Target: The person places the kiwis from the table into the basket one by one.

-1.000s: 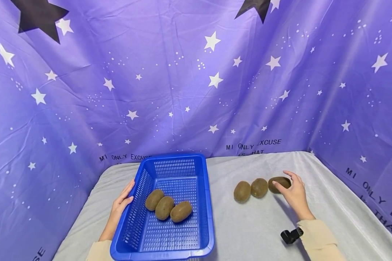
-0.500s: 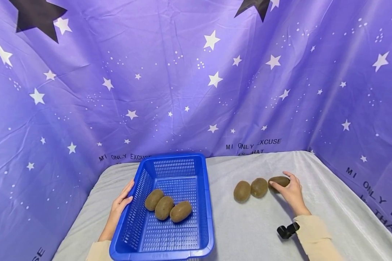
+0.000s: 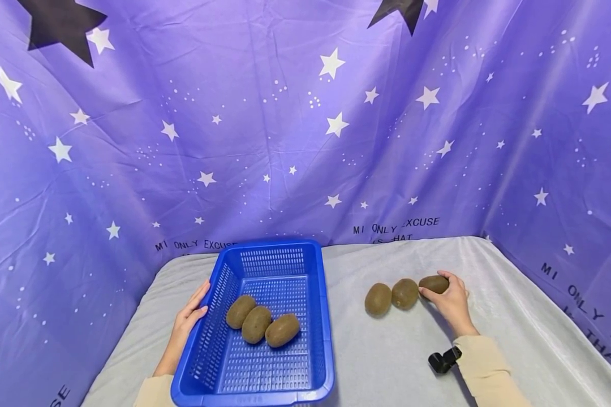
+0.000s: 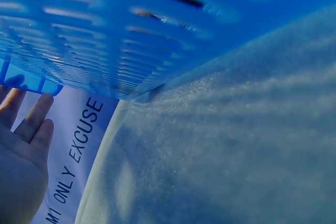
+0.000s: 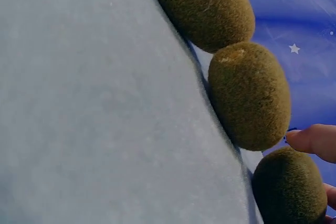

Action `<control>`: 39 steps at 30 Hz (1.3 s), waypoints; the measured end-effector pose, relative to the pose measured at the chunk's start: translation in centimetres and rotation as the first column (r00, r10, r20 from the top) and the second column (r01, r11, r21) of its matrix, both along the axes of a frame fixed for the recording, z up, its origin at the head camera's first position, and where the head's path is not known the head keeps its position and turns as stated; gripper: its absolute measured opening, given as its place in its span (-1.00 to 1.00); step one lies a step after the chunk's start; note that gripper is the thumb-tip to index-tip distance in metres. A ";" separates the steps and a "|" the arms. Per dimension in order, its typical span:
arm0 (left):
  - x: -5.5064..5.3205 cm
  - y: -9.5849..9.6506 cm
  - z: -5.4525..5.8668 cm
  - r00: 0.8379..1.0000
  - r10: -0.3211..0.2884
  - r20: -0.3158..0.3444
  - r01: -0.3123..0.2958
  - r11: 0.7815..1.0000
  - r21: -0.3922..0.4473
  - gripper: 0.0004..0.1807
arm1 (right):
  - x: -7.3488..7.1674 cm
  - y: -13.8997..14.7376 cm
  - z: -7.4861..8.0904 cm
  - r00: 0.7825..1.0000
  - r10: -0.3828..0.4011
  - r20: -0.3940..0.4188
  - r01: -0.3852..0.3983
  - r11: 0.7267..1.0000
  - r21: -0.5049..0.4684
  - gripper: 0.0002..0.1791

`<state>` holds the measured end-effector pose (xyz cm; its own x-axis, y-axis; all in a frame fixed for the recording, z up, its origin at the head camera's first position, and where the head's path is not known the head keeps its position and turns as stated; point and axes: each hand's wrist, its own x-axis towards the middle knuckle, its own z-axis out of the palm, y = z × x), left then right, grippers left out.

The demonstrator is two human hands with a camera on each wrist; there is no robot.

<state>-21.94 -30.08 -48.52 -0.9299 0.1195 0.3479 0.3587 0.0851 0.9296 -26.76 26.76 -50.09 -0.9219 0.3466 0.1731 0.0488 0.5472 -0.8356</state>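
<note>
Against the left rim of a blue plastic basket (image 3: 328, 339) lies my left hand (image 3: 182, 325), its fingers nearly straight. The left wrist view shows that hand (image 4: 23, 156) below the rim, touching the outside. Three brown kiwis (image 3: 257, 324) rest inside the basket. To the right, my right hand (image 3: 453, 302) grips a kiwi (image 3: 434, 284), thumb on the near side and fingers at the far side. Two more kiwis, one at the left (image 3: 378, 299) and one in the middle (image 3: 404, 294), line up beside it. In the right wrist view the held kiwi (image 5: 291, 187) sits lowest, near my thumb (image 5: 315, 140).
A pale grey cloth (image 3: 387, 356) covers the table. Purple star-printed fabric (image 3: 265, 141) hangs behind and at both sides. A small black device (image 3: 444, 360) is attached at the right sleeve.
My right hand has moved slightly left and its fingers have closed round the rightmost kiwi. The left hand, basket and other kiwis stay where they were.
</note>
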 end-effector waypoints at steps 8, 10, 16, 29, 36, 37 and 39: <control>0.2 0.1 0.0 1.000 0.016 0.019 -0.017 1.000 0.012 -0.48 | -0.2 0.5 -0.8 1.000 -0.016 -0.016 0.016 1.000 -0.008 -0.24; 0.2 0.1 -0.1 1.000 0.021 0.012 -0.021 1.000 0.015 -0.48 | -0.1 0.6 -0.9 1.000 -0.022 -0.019 0.022 1.000 -0.023 -0.24; 0.1 0.1 -0.1 1.000 0.011 -0.003 -0.010 1.000 0.015 -0.49 | 0.0 0.7 -0.9 0.999 -0.039 -0.025 0.038 0.998 -0.052 -0.25; 0.0 0.2 -0.1 1.000 0.010 0.022 -0.010 1.000 0.018 -0.47 | 0.1 0.8 -0.4 0.997 -0.076 -0.006 0.074 0.987 -0.142 -0.23; 0.0 0.0 -0.2 1.000 0.012 0.003 -0.012 1.000 0.010 -0.47 | 0.2 0.6 0.2 0.997 -0.056 -0.059 0.047 0.989 -0.141 -0.28; 0.0 0.0 -0.2 1.000 0.012 0.001 -0.012 1.000 0.010 -0.47 | 0.2 0.6 0.3 0.997 -0.046 -0.057 0.038 0.990 -0.138 -0.27; 0.0 0.0 -0.3 1.000 0.015 -0.002 -0.015 1.000 0.010 -0.47 | 0.2 0.5 0.4 0.999 -0.032 -0.043 0.026 0.990 -0.136 -0.26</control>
